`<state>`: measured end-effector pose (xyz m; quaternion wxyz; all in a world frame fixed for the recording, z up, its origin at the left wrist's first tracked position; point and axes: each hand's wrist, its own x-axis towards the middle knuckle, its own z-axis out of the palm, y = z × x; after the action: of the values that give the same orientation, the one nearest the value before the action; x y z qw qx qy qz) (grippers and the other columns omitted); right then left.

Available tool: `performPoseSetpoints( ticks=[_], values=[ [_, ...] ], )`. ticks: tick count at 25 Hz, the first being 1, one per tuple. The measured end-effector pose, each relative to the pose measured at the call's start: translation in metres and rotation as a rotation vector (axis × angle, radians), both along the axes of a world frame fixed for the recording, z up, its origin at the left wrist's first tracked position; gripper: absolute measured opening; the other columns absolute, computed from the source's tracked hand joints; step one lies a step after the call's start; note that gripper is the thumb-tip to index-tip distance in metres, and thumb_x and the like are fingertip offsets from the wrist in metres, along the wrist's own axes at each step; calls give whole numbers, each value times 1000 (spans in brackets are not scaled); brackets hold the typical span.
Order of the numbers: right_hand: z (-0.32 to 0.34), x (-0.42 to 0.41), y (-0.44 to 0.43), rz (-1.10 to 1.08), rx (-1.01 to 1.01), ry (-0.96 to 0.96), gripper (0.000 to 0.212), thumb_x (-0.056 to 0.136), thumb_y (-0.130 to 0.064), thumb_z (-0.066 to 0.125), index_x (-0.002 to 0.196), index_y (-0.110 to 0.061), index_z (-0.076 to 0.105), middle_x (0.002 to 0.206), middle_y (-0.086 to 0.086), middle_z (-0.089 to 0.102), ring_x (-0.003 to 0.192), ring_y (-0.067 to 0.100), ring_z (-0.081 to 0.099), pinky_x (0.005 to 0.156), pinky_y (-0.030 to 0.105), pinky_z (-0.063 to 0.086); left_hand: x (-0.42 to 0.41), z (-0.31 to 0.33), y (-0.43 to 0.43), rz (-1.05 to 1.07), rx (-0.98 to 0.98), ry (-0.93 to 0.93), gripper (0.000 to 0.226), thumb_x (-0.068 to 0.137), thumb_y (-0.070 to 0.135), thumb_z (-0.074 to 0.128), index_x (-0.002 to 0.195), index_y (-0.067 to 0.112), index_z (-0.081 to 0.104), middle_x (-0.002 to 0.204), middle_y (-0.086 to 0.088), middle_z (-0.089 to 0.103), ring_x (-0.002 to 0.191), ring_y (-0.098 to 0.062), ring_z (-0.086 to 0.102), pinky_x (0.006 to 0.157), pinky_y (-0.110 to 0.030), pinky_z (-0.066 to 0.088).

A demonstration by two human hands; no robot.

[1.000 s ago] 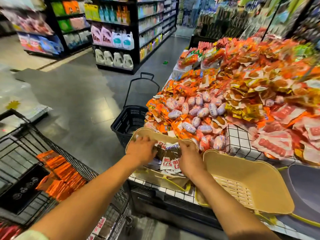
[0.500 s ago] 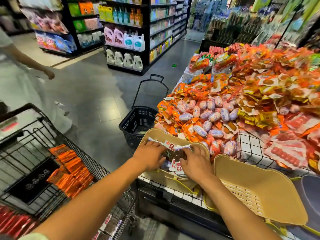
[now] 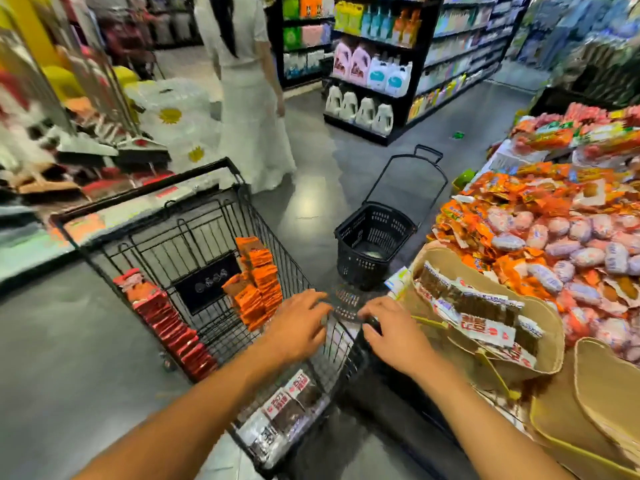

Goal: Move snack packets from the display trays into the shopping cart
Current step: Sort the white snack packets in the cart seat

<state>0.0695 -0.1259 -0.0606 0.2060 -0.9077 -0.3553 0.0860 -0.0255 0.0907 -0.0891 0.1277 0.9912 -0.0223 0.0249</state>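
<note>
Between my left hand (image 3: 298,327) and my right hand (image 3: 394,336) is a small, motion-blurred bundle of snack packets (image 3: 343,302), held from both sides just above the right rim of the black wire shopping cart (image 3: 145,192). In the cart lie orange packets (image 3: 258,282), red packets (image 3: 166,317) and, at the near end, brown-and-white packets (image 3: 284,408). To the right of my hands, a beige display tray (image 3: 450,263) holds more brown-and-white packets (image 3: 481,306).
A black hand basket (image 3: 374,244) stands on the floor between cart and display. A person in white (image 3: 249,98) walks away ahead of the cart. An empty beige tray (image 3: 606,393) sits at the right. Heaped snacks (image 3: 554,233) cover the display; detergent shelves (image 3: 374,74) stand behind.
Both hands lifted a bundle of packets out of the beige tray and carried it left to the cart's rim. The view swung left, and the person in white walked further ahead.
</note>
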Motion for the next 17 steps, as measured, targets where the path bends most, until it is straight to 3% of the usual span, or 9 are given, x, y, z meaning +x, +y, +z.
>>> performPoseSetpoints(
  ticks=[5, 9, 12, 15, 17],
  values=[
    [-52, -41, 66, 182, -142, 145, 24, 91, -25, 60, 113, -21, 68, 118, 0, 56, 117, 23, 51, 103, 35, 39, -93, -61, 57, 235, -3, 183, 50, 91, 38, 51, 139, 23, 52, 156, -8, 42, 145, -32, 38, 116, -52, 35],
    [-105, -62, 102, 292, -274, 326, 45, 85, -46, 41, 114, -22, 66, 112, -3, 54, 115, 24, 50, 98, 33, 38, -147, -113, 73, 387, -22, 305, 63, 90, 50, 29, 144, 26, 52, 159, -6, 42, 149, -32, 35, 118, -54, 31],
    [-151, -70, 122, 345, -351, 452, 22, 94, -29, 60, 112, -21, 67, 111, -1, 57, 108, 22, 56, 93, 33, 44, -172, -141, 70, 501, -63, 392, 58, 97, 48, 41, 152, 29, 43, 166, -3, 31, 156, -30, 22, 121, -57, 23],
    [-198, -80, 138, 407, -463, 555, 10, 97, -23, 58, 103, -18, 65, 93, 2, 62, 86, 25, 61, 74, 33, 47, -188, -163, 63, 576, -91, 450, 61, 102, 49, 47, 158, 30, 33, 172, -2, 15, 159, -26, 5, 125, -56, 9],
    [-233, -87, 144, 411, -581, 618, 14, 97, -20, 54, 107, -16, 62, 97, 9, 65, 86, 25, 59, 76, 34, 49, -193, -175, 60, 585, -81, 435, 64, 102, 53, 48, 159, 29, 32, 172, -2, 15, 159, -24, 0, 125, -54, 6]
  ],
)
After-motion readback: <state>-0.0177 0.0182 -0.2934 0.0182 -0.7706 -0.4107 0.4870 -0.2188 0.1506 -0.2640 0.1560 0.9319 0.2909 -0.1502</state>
